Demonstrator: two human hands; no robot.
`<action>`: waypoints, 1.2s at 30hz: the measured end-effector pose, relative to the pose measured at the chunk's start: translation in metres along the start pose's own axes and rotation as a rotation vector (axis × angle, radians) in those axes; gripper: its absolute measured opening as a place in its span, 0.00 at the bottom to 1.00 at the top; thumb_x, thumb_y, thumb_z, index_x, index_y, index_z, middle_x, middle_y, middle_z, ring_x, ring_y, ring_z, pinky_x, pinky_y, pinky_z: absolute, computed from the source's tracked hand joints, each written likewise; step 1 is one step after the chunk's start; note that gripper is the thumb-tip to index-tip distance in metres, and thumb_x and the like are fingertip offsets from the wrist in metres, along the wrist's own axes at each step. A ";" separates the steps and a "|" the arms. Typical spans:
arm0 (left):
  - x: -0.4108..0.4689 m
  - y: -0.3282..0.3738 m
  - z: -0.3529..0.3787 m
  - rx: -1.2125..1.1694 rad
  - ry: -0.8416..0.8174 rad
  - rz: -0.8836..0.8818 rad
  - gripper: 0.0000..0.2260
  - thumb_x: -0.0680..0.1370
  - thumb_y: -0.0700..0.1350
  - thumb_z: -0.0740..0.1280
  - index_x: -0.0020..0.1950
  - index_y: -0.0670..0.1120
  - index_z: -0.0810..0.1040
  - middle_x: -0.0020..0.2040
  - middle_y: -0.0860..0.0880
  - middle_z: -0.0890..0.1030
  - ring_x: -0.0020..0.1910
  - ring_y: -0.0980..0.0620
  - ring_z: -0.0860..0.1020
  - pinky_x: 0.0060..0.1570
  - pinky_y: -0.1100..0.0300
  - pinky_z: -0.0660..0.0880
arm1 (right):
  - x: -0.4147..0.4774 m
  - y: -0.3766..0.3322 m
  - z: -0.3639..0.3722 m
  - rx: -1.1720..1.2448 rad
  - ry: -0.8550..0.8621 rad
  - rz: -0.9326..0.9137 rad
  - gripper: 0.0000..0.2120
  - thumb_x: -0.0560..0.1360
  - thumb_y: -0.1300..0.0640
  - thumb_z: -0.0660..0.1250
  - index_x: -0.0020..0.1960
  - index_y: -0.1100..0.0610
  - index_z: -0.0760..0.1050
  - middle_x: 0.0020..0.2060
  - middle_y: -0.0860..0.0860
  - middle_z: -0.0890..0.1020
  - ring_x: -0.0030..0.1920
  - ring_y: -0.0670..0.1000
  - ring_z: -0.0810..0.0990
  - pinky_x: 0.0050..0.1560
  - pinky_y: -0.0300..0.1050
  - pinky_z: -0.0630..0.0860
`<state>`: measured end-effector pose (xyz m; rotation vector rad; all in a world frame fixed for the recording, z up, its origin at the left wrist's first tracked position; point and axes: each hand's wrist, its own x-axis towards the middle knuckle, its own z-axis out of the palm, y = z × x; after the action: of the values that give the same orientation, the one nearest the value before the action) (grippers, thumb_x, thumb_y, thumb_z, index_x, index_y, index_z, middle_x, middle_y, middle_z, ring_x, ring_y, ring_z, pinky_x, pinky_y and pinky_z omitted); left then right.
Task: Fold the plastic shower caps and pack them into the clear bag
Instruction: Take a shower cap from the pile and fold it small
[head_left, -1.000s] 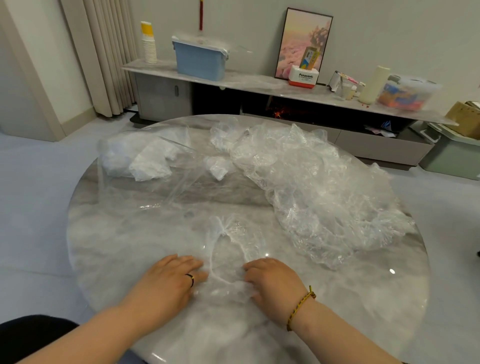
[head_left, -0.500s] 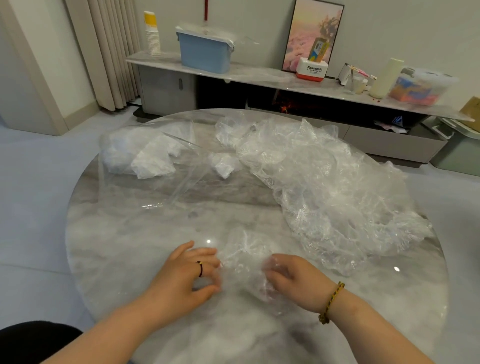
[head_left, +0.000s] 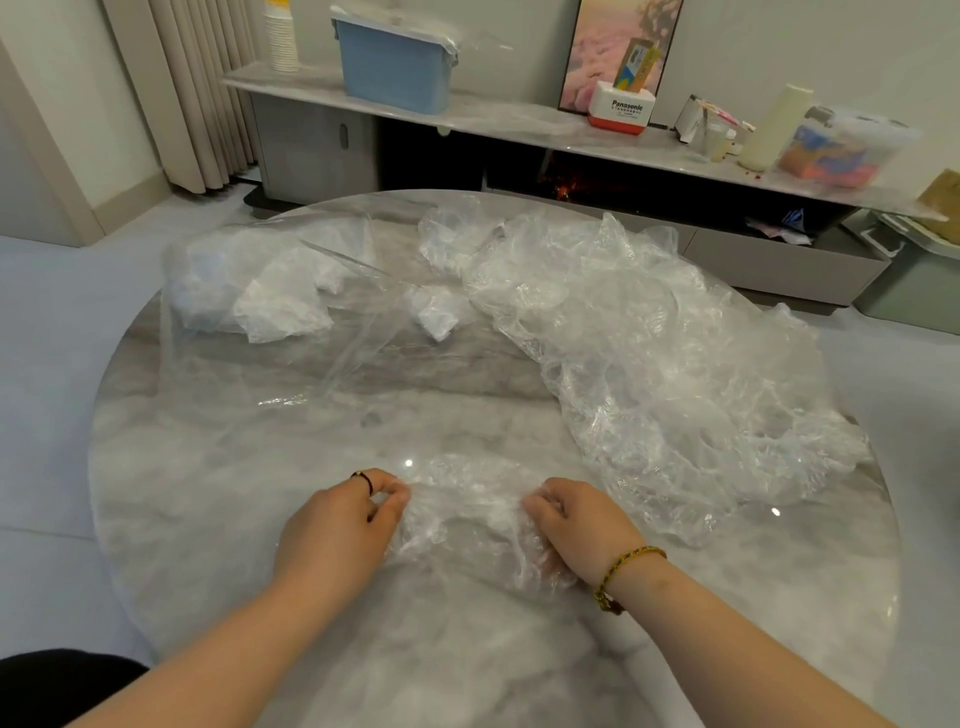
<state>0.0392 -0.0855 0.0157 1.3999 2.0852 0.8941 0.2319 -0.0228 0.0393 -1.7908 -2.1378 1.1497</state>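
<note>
At lower centre, your left hand (head_left: 337, 525) and right hand (head_left: 584, 525) are now pinching the shower cap (head_left: 467, 512) instead of flattening it, so folding is progressing.

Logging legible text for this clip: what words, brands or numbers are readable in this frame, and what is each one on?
"Panasonic": on the white-and-red box on the shelf.
Smaller line under that word: too small to read.
Print on the yellow carton standing in the box: too blurred to read.
Nothing else is readable.
</note>
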 end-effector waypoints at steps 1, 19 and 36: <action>0.001 0.001 -0.001 0.059 0.017 -0.006 0.05 0.78 0.50 0.61 0.47 0.54 0.76 0.24 0.56 0.69 0.29 0.59 0.71 0.30 0.64 0.65 | 0.002 -0.002 -0.001 -0.012 -0.018 0.029 0.16 0.79 0.53 0.57 0.33 0.54 0.65 0.27 0.49 0.73 0.26 0.48 0.72 0.33 0.44 0.73; 0.007 -0.009 0.040 0.595 0.062 0.574 0.28 0.82 0.52 0.38 0.63 0.42 0.74 0.60 0.46 0.79 0.63 0.53 0.66 0.66 0.60 0.49 | 0.012 -0.019 0.000 -0.462 0.183 0.056 0.27 0.80 0.57 0.54 0.75 0.56 0.46 0.59 0.53 0.72 0.58 0.55 0.72 0.56 0.46 0.69; 0.009 -0.011 0.048 0.647 0.071 0.565 0.23 0.70 0.50 0.54 0.54 0.43 0.82 0.54 0.48 0.82 0.53 0.51 0.81 0.63 0.59 0.50 | 0.026 -0.003 0.039 -0.627 0.199 -0.371 0.41 0.74 0.40 0.26 0.71 0.58 0.64 0.72 0.52 0.64 0.72 0.51 0.62 0.73 0.47 0.44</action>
<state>0.0626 -0.0680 -0.0253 2.4018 2.1630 0.4570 0.2006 -0.0177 0.0044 -1.4902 -2.7250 0.2121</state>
